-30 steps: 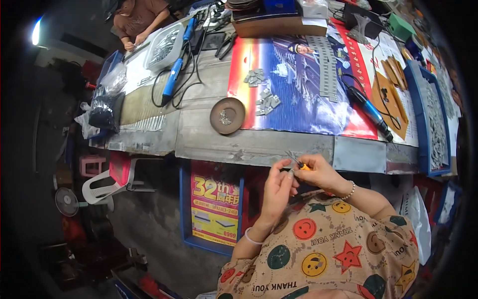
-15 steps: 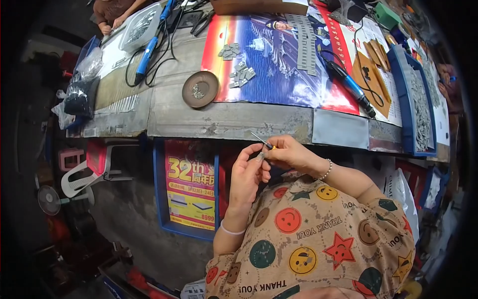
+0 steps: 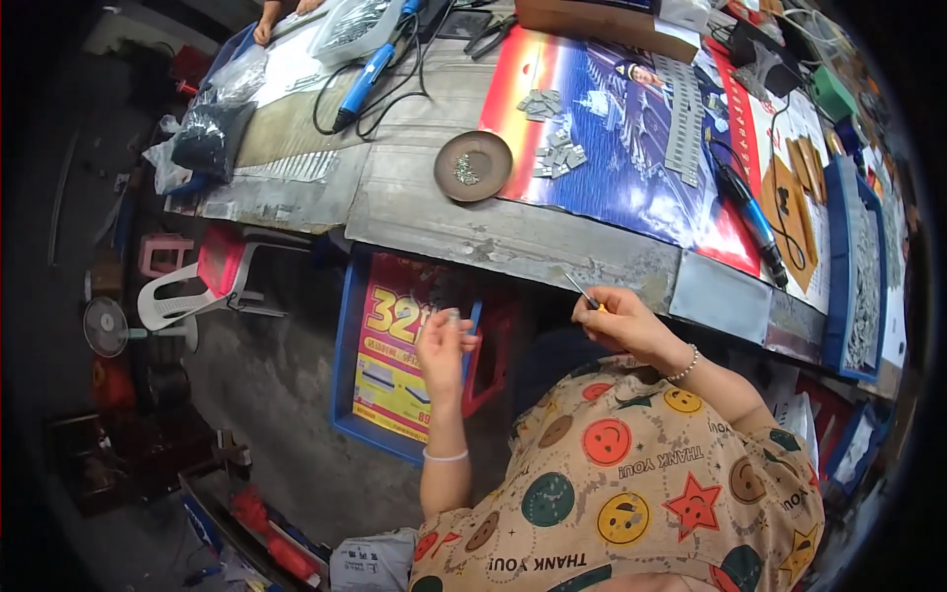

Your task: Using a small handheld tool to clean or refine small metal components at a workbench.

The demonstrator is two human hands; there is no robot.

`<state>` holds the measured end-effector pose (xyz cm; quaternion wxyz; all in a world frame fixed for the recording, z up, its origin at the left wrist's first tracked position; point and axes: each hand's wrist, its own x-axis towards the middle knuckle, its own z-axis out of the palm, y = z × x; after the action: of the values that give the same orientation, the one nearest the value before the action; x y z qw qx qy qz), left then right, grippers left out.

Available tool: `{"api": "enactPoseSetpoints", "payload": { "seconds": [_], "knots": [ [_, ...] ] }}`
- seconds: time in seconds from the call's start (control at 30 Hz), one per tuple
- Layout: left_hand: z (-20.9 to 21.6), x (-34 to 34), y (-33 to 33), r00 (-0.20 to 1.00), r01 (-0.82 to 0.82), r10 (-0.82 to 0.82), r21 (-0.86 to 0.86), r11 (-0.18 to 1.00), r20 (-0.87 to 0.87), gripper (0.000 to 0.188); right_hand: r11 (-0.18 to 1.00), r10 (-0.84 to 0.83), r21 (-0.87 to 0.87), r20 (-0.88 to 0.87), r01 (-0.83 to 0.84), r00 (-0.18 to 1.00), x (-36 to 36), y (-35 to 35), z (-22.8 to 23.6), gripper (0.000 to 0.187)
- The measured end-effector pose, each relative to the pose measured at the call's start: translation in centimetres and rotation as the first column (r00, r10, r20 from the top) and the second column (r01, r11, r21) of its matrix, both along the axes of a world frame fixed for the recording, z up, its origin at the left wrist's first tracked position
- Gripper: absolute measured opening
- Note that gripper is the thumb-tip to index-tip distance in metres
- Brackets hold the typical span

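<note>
My left hand (image 3: 444,353) is raised over the blue tray in front of the bench, its fingers curled up. A small grey piece (image 3: 454,315) shows at its fingertips, too small to make out. Close to the bench's front edge, my right hand (image 3: 629,324) is closed around a small screwdriver (image 3: 582,290) with a thin metal shaft and a yellow-and-black handle. The shaft points up and to the left. On the bench, a round brown dish (image 3: 501,185) contains tiny shiny metal parts (image 3: 467,170). Two loose piles of flat grey pieces (image 3: 560,158) lie right of it.
A blue electric screwdriver (image 3: 747,209) lies on the poster mat (image 3: 631,212); another (image 3: 367,83) is at the back left. A blue bin (image 3: 858,286) of grey parts stands at the right. Below the bench is a blue tray (image 3: 342,395). Another person's hand (image 3: 263,33) shows far left.
My hands have come apart: the left has moved left and down with the small piece, the right has moved right with the screwdriver. The whole view has shifted and tilted.
</note>
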<state>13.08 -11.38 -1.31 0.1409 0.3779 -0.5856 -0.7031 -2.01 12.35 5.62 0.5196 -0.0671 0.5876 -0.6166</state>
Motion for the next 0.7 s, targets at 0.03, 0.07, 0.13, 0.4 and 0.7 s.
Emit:
{"api": "enactPoseSetpoints", "payload": {
  "seconds": [0.03, 0.07, 0.13, 0.4, 0.7],
  "knots": [
    [-1.1, 0.4, -1.6, 0.999, -0.034, 0.034, -0.03, 0.999, 0.022, 0.019, 1.0, -0.005, -0.003, 0.001, 0.005, 1.0, -0.1, 0.1, -0.1, 0.012],
    [-2.0, 0.5, -2.9, 0.998, -0.046, 0.049, -0.084, 0.995, 0.029, 0.019, 1.0, -0.005, -0.007, 0.002, 0.005, 1.0, -0.1, -0.1, 0.1, 0.012],
    [-4.4, 0.5, -5.4, 0.997, -0.044, 0.054, -0.166, 0.985, 0.057, 0.023, 0.998, 0.051, 0.034, -0.021, -0.05, 0.998, 0.0, -0.5, 0.8, 0.012],
    [-2.7, -0.7, -6.5, 0.988, 0.029, 0.086, -0.701, 0.713, 0.128, 0.03, 0.998, 0.069, 0.019, -0.186, -0.067, 0.98, -0.1, 0.2, 1.0, 0.012],
    [18.7, -2.2, 6.1, 0.447, -0.5, -0.384, -0.582, 0.641, -0.808, 0.019, 0.994, 0.098, -0.005, -0.407, -0.109, 0.908, 0.2, 0.4, -0.6, 0.018]
  ]
}}
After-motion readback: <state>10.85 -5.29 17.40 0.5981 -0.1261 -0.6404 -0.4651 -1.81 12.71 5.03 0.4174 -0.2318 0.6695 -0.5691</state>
